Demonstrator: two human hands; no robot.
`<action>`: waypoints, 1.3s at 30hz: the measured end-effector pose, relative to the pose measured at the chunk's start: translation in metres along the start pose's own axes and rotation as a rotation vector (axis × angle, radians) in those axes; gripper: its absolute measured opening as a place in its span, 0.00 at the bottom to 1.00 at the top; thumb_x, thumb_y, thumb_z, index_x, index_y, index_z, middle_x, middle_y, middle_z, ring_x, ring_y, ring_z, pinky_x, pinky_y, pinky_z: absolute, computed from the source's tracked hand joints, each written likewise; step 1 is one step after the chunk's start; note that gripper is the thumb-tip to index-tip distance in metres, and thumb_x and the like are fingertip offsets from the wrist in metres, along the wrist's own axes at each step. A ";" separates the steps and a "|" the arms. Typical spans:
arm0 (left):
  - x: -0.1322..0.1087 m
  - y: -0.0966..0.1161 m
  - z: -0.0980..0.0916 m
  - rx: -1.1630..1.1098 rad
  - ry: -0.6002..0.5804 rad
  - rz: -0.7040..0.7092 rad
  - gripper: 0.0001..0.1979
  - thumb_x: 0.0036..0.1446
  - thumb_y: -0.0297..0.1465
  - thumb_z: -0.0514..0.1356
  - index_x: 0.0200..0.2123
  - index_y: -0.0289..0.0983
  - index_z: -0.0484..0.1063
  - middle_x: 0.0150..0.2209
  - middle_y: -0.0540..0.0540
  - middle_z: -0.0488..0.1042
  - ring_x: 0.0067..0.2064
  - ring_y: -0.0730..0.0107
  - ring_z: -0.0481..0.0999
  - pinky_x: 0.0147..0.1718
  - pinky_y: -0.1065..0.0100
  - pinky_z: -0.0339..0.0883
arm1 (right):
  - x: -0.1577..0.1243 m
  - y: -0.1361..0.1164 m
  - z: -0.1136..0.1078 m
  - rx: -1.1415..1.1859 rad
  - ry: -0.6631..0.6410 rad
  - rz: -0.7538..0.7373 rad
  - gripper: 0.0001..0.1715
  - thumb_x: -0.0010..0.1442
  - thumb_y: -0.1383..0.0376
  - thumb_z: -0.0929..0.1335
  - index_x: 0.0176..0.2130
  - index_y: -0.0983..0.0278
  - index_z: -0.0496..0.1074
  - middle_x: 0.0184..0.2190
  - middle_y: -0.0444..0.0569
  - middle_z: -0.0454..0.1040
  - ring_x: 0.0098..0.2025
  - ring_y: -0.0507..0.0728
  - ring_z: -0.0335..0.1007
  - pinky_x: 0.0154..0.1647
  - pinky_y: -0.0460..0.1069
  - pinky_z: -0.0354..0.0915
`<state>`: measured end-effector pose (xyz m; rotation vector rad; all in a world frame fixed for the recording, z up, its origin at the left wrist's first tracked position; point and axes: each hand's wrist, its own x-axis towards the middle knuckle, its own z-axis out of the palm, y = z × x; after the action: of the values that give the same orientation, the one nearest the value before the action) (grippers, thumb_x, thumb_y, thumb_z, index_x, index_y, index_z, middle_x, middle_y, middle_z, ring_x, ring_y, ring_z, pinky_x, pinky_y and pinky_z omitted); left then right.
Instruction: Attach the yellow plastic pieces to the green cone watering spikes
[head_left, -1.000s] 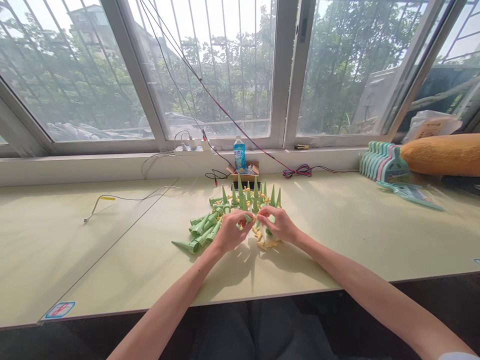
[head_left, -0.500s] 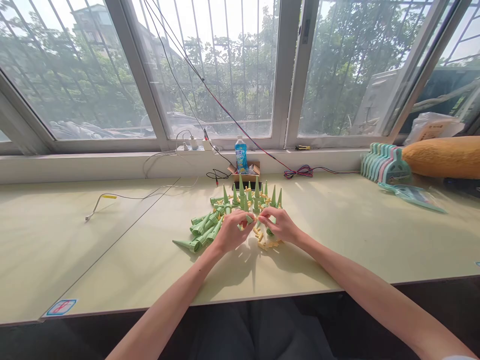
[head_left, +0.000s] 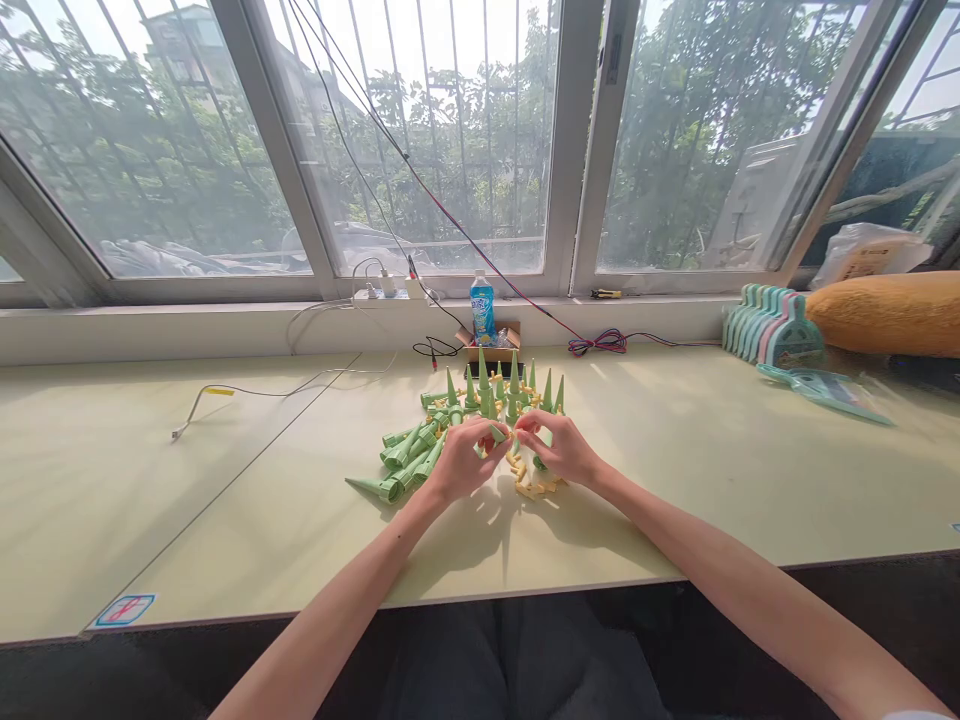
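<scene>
Both hands meet over a heap of green plastic cones (head_left: 409, 455) and small yellow pieces (head_left: 534, 487) on a pale green table (head_left: 675, 470). My left hand (head_left: 459, 463) is closed round a green cone (head_left: 496, 434) whose end shows between the fingertips. My right hand (head_left: 555, 448) pinches a small yellow piece against that cone's end. Several green cones (head_left: 513, 388) stand upright just behind the hands; others lie flat to the left.
A drink bottle (head_left: 481, 307) and a small cardboard box (head_left: 491, 353) stand at the windowsill. Red and black wires (head_left: 596, 345) and a white cable (head_left: 225, 394) trail over the table. A row of pastel plastic items (head_left: 766, 328) and an orange cushion (head_left: 889, 313) sit at the right.
The hands have stayed together over the heap, with only slight finger movement at the cone's end. The view has shifted slightly.
</scene>
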<state>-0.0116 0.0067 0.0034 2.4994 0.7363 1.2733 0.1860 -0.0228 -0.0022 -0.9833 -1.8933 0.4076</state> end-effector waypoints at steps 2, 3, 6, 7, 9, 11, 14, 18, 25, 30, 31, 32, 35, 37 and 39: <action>0.000 0.001 0.000 -0.006 -0.001 0.003 0.04 0.59 0.30 0.62 0.32 0.37 0.76 0.29 0.48 0.76 0.26 0.74 0.70 0.28 0.71 0.65 | 0.000 0.000 0.000 0.015 -0.001 -0.005 0.09 0.65 0.60 0.65 0.38 0.62 0.72 0.32 0.47 0.75 0.34 0.55 0.71 0.39 0.50 0.65; 0.000 0.001 0.000 -0.005 -0.002 0.002 0.04 0.59 0.31 0.62 0.32 0.37 0.76 0.28 0.49 0.76 0.26 0.74 0.70 0.28 0.71 0.65 | 0.000 0.000 0.000 0.016 -0.002 0.000 0.09 0.65 0.60 0.65 0.37 0.62 0.71 0.31 0.47 0.75 0.34 0.55 0.71 0.39 0.50 0.65; 0.000 0.000 0.001 0.005 -0.009 -0.005 0.04 0.59 0.31 0.62 0.33 0.37 0.76 0.27 0.49 0.75 0.27 0.73 0.70 0.28 0.70 0.66 | 0.000 0.001 0.000 0.014 -0.004 0.022 0.09 0.65 0.60 0.65 0.36 0.62 0.71 0.31 0.47 0.75 0.33 0.55 0.71 0.38 0.50 0.65; -0.001 0.000 0.001 0.007 -0.011 -0.005 0.04 0.59 0.31 0.62 0.33 0.37 0.76 0.27 0.48 0.75 0.27 0.73 0.70 0.28 0.70 0.66 | 0.000 0.001 0.001 0.011 -0.005 0.027 0.09 0.65 0.60 0.65 0.36 0.63 0.71 0.30 0.47 0.75 0.33 0.55 0.70 0.37 0.50 0.65; -0.001 -0.001 0.001 0.010 -0.019 -0.004 0.04 0.59 0.31 0.62 0.33 0.37 0.76 0.27 0.48 0.75 0.28 0.72 0.71 0.29 0.69 0.67 | 0.000 0.003 0.001 0.000 -0.005 0.030 0.10 0.65 0.60 0.64 0.34 0.63 0.70 0.29 0.47 0.74 0.32 0.55 0.70 0.36 0.49 0.65; -0.002 -0.001 0.001 0.017 -0.028 -0.004 0.04 0.59 0.31 0.61 0.33 0.37 0.76 0.28 0.48 0.76 0.28 0.72 0.71 0.30 0.69 0.67 | 0.000 0.004 0.002 -0.017 -0.005 0.029 0.11 0.65 0.60 0.64 0.33 0.63 0.70 0.28 0.46 0.73 0.30 0.54 0.68 0.34 0.49 0.63; -0.002 -0.002 0.002 0.028 -0.035 0.001 0.04 0.59 0.30 0.61 0.32 0.37 0.75 0.28 0.48 0.76 0.28 0.72 0.70 0.32 0.68 0.67 | 0.000 0.004 0.002 -0.044 -0.008 0.029 0.12 0.65 0.60 0.64 0.31 0.63 0.69 0.26 0.45 0.72 0.29 0.53 0.67 0.32 0.48 0.61; -0.003 -0.002 0.002 0.030 -0.040 0.006 0.04 0.58 0.30 0.62 0.32 0.37 0.75 0.28 0.48 0.76 0.28 0.72 0.70 0.32 0.67 0.67 | 0.001 0.004 0.001 -0.077 -0.005 0.027 0.15 0.65 0.60 0.63 0.29 0.63 0.68 0.24 0.44 0.70 0.27 0.52 0.64 0.31 0.47 0.59; -0.002 -0.001 0.002 0.017 -0.037 0.020 0.05 0.59 0.31 0.62 0.31 0.37 0.75 0.26 0.49 0.76 0.27 0.73 0.69 0.30 0.69 0.67 | 0.001 0.003 0.001 -0.108 0.005 0.020 0.22 0.67 0.56 0.61 0.24 0.63 0.64 0.21 0.43 0.65 0.25 0.51 0.59 0.28 0.47 0.55; -0.002 -0.001 0.001 -0.016 -0.021 0.002 0.07 0.58 0.33 0.63 0.30 0.36 0.74 0.28 0.48 0.76 0.25 0.75 0.70 0.27 0.71 0.66 | 0.001 0.001 0.002 -0.086 0.012 0.039 0.25 0.68 0.53 0.60 0.24 0.63 0.65 0.20 0.43 0.65 0.25 0.51 0.59 0.27 0.47 0.56; -0.001 -0.001 0.001 -0.020 -0.017 -0.003 0.07 0.58 0.33 0.63 0.31 0.36 0.75 0.28 0.48 0.76 0.25 0.75 0.70 0.27 0.71 0.66 | 0.001 0.000 0.002 -0.075 0.015 0.045 0.25 0.68 0.53 0.59 0.24 0.63 0.66 0.21 0.44 0.66 0.25 0.51 0.60 0.28 0.47 0.57; -0.001 -0.001 0.001 -0.023 -0.014 -0.008 0.06 0.57 0.33 0.63 0.31 0.36 0.75 0.28 0.48 0.76 0.25 0.75 0.70 0.26 0.71 0.66 | 0.001 0.000 0.002 -0.062 0.019 0.047 0.25 0.69 0.54 0.59 0.25 0.63 0.66 0.21 0.44 0.68 0.25 0.52 0.62 0.29 0.47 0.59; 0.000 -0.001 0.000 -0.027 -0.009 -0.016 0.07 0.57 0.33 0.64 0.31 0.36 0.75 0.28 0.48 0.77 0.25 0.75 0.70 0.26 0.71 0.66 | 0.001 -0.002 0.000 -0.024 0.022 0.034 0.19 0.68 0.56 0.60 0.31 0.63 0.70 0.26 0.45 0.72 0.29 0.53 0.67 0.34 0.48 0.62; 0.000 -0.001 0.000 -0.025 -0.005 -0.018 0.07 0.57 0.34 0.64 0.31 0.36 0.75 0.28 0.48 0.76 0.25 0.75 0.70 0.27 0.71 0.66 | 0.001 -0.003 -0.001 -0.007 0.017 0.020 0.15 0.67 0.58 0.62 0.35 0.63 0.71 0.29 0.46 0.74 0.32 0.54 0.69 0.36 0.48 0.63; 0.000 -0.001 0.000 -0.016 -0.002 -0.021 0.07 0.57 0.34 0.63 0.31 0.36 0.75 0.27 0.48 0.75 0.25 0.74 0.69 0.27 0.71 0.66 | 0.001 -0.003 -0.001 0.000 0.006 0.015 0.13 0.67 0.59 0.63 0.36 0.63 0.71 0.30 0.47 0.74 0.33 0.55 0.70 0.37 0.49 0.64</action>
<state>-0.0118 0.0077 0.0024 2.4737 0.7471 1.2638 0.1854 -0.0242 0.0005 -0.9980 -1.8819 0.4126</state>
